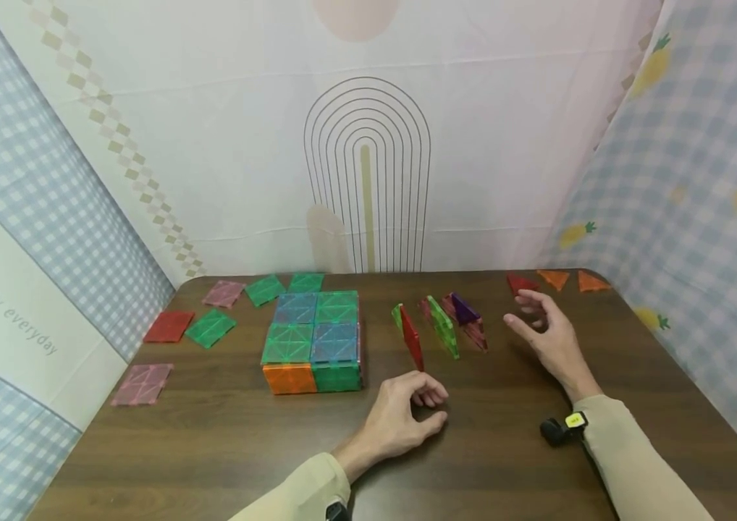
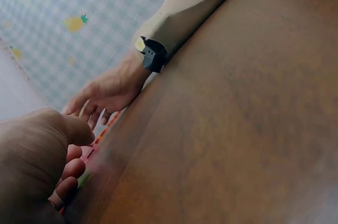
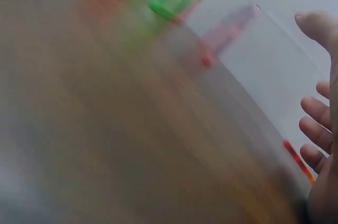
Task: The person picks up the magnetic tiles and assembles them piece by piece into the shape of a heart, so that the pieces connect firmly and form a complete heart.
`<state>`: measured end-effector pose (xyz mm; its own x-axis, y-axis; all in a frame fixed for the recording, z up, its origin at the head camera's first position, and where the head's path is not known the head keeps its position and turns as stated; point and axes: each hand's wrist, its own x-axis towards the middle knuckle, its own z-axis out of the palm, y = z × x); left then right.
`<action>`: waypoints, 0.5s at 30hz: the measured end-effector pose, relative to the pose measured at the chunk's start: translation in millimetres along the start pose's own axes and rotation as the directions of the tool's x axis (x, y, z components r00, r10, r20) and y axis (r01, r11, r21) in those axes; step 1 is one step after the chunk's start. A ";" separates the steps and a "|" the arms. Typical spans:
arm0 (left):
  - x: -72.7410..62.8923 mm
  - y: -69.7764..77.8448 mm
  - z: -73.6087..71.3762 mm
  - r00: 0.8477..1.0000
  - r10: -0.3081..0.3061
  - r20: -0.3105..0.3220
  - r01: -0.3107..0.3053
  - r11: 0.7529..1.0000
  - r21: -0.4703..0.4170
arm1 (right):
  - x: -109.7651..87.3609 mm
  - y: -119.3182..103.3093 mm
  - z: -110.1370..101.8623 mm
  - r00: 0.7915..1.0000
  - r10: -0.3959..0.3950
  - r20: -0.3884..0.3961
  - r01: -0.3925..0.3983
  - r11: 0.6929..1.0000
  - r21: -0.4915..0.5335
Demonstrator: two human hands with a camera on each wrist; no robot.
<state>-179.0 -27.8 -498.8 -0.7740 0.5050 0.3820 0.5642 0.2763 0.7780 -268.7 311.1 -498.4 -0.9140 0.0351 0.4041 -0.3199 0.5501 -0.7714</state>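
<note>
My left hand point(image 1: 401, 414) hovers low over the front of the table with loosely curled fingers and nothing in them. Just beyond its knuckles, a red magnetic tile point(image 1: 412, 340) leans upright against a light green one. To the right stand a lime green tile point(image 1: 444, 329) with a pink one behind it, and a purple tile point(image 1: 463, 311) against a pink one. My right hand point(image 1: 554, 344), thumb and fingers apart and empty, is held up right of these pairs. Its fingertips come close to a flat red triangle tile point(image 1: 521, 284). In the left wrist view, the right hand point(image 2: 113, 94) appears beyond the left.
A box of blue, green and orange tiles point(image 1: 287, 344) stands left of centre. Several flat square tiles lie left of and behind it, including a red one point(image 1: 169, 327) and a pink one point(image 1: 142, 384). Two orange triangles point(image 1: 554, 278) lie at the back right. Cloth walls enclose the table point(image 1: 225, 449).
</note>
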 end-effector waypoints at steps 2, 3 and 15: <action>1.1 0.3 -0.4 1.000 0.001 0.000 -0.001 1.000 -0.003 | 4.8 8.0 -8.5 0.999 0.020 -0.026 -0.021 0.999 -0.031; 1.8 0.2 -0.4 1.000 0.001 0.000 -0.001 1.000 -0.005 | 7.1 12.7 -13.2 0.999 0.031 -0.036 -0.033 0.998 -0.050; -1.4 -1.8 0.8 0.999 0.036 -0.017 -0.035 0.999 0.027 | 26.2 42.1 -31.3 0.976 0.064 0.209 0.010 0.942 -0.335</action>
<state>-178.8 -28.4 -501.2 -0.7584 0.5001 0.4180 0.5985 0.2803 0.7505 -298.4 361.3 -504.9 -0.9645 -0.1049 0.2424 -0.2270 0.7982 -0.5579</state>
